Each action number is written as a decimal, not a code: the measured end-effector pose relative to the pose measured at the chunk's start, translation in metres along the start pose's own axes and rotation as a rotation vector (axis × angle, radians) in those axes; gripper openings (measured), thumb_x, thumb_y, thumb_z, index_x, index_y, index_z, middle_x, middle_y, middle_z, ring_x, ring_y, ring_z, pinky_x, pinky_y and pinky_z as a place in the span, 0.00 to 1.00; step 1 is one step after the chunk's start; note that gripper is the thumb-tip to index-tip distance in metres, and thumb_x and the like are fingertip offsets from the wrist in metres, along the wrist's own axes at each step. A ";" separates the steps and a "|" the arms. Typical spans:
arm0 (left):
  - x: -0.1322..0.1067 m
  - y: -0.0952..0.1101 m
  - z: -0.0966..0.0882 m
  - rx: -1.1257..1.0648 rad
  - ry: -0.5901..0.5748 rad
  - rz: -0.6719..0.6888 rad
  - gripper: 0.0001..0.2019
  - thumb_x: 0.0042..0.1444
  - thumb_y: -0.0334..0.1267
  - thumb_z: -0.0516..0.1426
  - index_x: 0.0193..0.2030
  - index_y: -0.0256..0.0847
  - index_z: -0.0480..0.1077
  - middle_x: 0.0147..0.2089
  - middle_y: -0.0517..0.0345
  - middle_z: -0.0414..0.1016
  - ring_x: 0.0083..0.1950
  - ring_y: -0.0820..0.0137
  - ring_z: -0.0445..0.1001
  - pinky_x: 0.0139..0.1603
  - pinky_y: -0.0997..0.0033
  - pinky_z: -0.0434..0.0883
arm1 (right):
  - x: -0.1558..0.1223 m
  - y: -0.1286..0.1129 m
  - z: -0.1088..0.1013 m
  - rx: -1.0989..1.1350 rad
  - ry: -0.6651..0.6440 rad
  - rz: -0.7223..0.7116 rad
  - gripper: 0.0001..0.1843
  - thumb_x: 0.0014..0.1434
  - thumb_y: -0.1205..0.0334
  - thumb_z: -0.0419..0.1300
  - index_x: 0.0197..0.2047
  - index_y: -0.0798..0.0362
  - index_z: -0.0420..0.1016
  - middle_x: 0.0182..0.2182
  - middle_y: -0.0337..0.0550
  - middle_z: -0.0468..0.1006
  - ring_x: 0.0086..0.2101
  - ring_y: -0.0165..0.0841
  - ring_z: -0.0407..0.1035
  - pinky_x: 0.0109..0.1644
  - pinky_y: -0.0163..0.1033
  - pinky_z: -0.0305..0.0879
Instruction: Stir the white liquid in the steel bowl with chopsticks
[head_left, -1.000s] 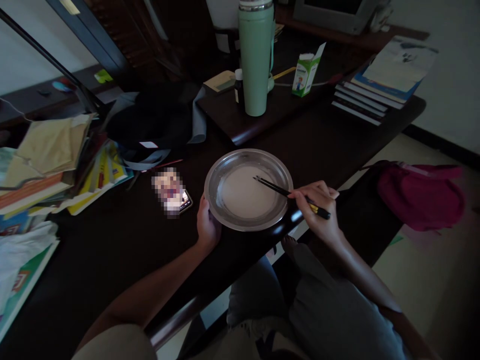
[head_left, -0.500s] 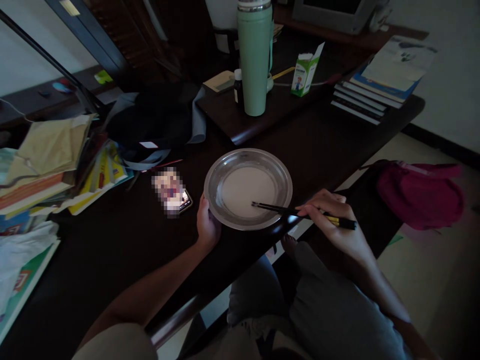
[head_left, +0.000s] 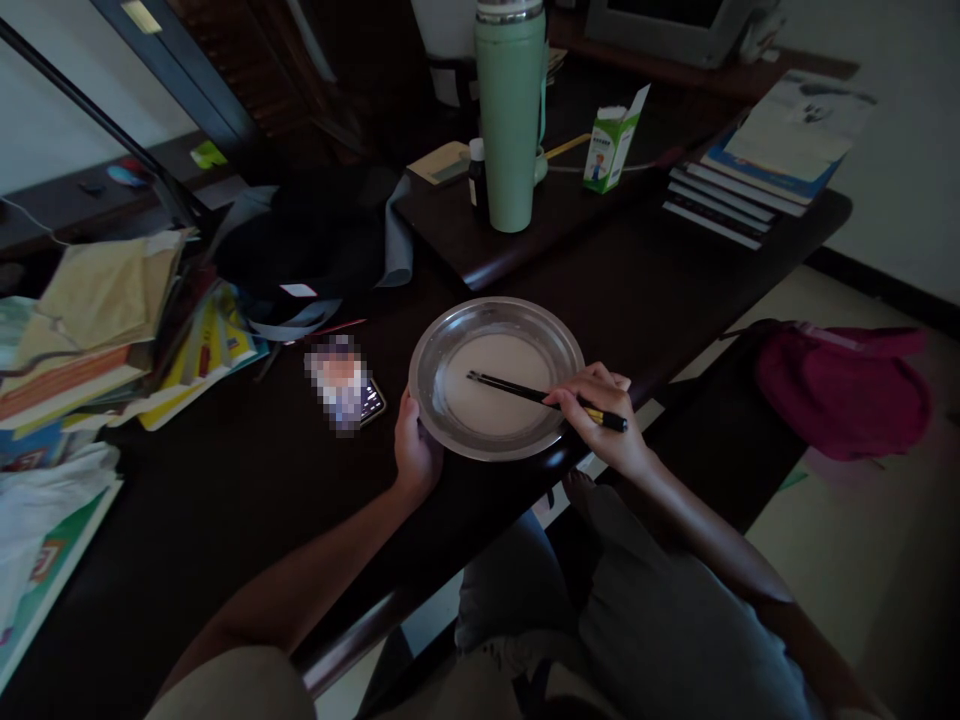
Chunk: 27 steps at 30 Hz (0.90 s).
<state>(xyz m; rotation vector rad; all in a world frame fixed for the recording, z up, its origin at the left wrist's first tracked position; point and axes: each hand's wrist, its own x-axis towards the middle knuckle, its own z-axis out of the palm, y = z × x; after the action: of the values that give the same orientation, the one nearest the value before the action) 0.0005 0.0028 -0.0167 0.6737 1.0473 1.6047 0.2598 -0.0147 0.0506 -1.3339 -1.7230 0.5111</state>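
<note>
Two hands are flanking one metal bowl, two chopsticks are pointing over it, one phone is lying left of it, one flask is standing beyond.

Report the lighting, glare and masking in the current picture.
Head view: dim overall, lower right corner very dark; head view: a glare spot on the table near the metal bowl; head view: pixelation covers most of the phone.

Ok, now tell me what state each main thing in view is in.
Metal dish: upright, holding whitish contents, left hand gripping its rim
Chopsticks: held in right hand, tips in or just above the contents
Phone: lying flat, screen lit
Green flask: upright
Small dark bottle: upright, capped
Carton: standing, flap open
Far-right books: stacked
</note>
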 end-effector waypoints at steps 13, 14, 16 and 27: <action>0.002 0.000 -0.004 -0.007 -0.019 0.003 0.21 0.65 0.56 0.65 0.57 0.48 0.82 0.59 0.52 0.86 0.66 0.53 0.80 0.72 0.49 0.73 | -0.010 -0.014 -0.058 -0.124 0.099 0.077 0.18 0.73 0.53 0.61 0.32 0.41 0.86 0.31 0.38 0.87 0.36 0.40 0.78 0.48 0.53 0.61; 0.002 0.001 -0.004 -0.007 -0.022 0.003 0.21 0.65 0.56 0.65 0.57 0.47 0.82 0.59 0.51 0.86 0.66 0.53 0.80 0.72 0.48 0.73 | -0.011 -0.016 -0.062 -0.108 0.077 0.080 0.18 0.73 0.54 0.61 0.32 0.41 0.86 0.31 0.38 0.87 0.35 0.40 0.78 0.47 0.52 0.62; 0.003 0.002 -0.004 -0.011 -0.028 -0.001 0.21 0.64 0.57 0.65 0.56 0.48 0.83 0.59 0.52 0.86 0.66 0.52 0.80 0.72 0.48 0.74 | -0.013 -0.021 -0.066 -0.076 0.033 0.077 0.17 0.73 0.55 0.62 0.32 0.41 0.86 0.31 0.38 0.87 0.35 0.40 0.78 0.46 0.53 0.62; 0.001 0.002 0.003 -0.019 -0.018 0.009 0.22 0.62 0.59 0.67 0.56 0.49 0.83 0.57 0.55 0.87 0.62 0.54 0.83 0.67 0.53 0.78 | -0.009 -0.016 -0.029 -0.004 -0.096 0.000 0.18 0.75 0.52 0.59 0.35 0.41 0.87 0.35 0.37 0.90 0.39 0.40 0.77 0.50 0.53 0.59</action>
<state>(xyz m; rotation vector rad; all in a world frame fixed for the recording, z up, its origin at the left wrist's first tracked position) 0.0018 0.0041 -0.0140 0.6797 1.0158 1.6114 0.2750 -0.0336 0.0749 -1.3316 -1.8026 0.5797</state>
